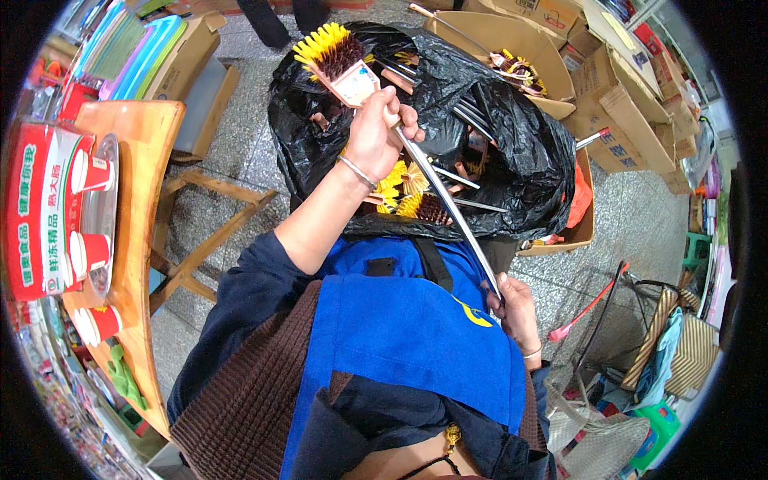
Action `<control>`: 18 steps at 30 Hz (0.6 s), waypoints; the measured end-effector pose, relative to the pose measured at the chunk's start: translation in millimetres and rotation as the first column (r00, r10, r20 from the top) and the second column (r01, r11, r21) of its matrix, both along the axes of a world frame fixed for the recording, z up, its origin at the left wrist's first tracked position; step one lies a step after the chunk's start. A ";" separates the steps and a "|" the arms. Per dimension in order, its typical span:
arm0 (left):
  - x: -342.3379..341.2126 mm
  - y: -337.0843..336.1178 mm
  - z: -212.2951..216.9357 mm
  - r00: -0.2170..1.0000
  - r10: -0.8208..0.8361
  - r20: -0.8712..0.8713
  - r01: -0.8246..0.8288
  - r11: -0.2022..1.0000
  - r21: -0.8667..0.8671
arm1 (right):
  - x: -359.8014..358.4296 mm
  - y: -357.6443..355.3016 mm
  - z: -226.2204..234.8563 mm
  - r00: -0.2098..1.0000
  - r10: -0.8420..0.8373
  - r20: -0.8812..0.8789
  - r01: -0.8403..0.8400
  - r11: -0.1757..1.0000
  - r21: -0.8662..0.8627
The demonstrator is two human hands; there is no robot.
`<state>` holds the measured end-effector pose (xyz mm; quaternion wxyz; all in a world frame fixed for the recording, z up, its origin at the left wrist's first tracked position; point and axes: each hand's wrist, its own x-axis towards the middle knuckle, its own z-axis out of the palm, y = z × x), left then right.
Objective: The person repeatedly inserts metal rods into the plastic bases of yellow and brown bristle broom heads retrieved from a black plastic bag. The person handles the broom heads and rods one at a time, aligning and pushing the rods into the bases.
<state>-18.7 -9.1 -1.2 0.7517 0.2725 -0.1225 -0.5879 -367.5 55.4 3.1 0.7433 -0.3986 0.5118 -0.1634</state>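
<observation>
A long-handled brush with yellow and dark brown bristles lies slantwise across the front of my body. My left hand is closed round its silvery handle, close under the pale brush head. Lower right, the fingers of my right hand wrap the other end of the handle. Just beyond my hands, a large black plastic bag gapes, with several more brushes of the same colours and metal handles inside it. Folds of the bag hide parts of those brushes.
At the left stands a wooden table bearing red paper cups and a red-and-white package. Cardboard boxes crowd the far right, one containing brushes. A red-ended stick and a striped bag are at right.
</observation>
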 end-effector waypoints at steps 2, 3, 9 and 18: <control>4.2 0.7 -2.7 0.999 0.024 0.040 -0.024 1.000 0.004 | 1.5 1.8 2.1 0.996 -0.070 -0.056 0.057 0.978 -0.201; 5.6 1.1 -3.6 1.000 0.013 0.023 -0.014 0.999 0.030 | 0.9 3.4 3.5 0.996 -0.080 -0.037 0.063 0.938 -0.340; -2.5 5.4 -0.5 0.992 0.056 -0.110 -0.040 0.988 0.148 | 2.0 7.3 4.2 0.836 -0.351 -0.422 -0.375 0.196 -0.906; 1.8 6.7 13.2 0.998 -0.008 -0.065 0.008 1.000 0.002 | 6.6 7.7 3.7 0.995 -0.028 0.091 0.029 1.000 -0.003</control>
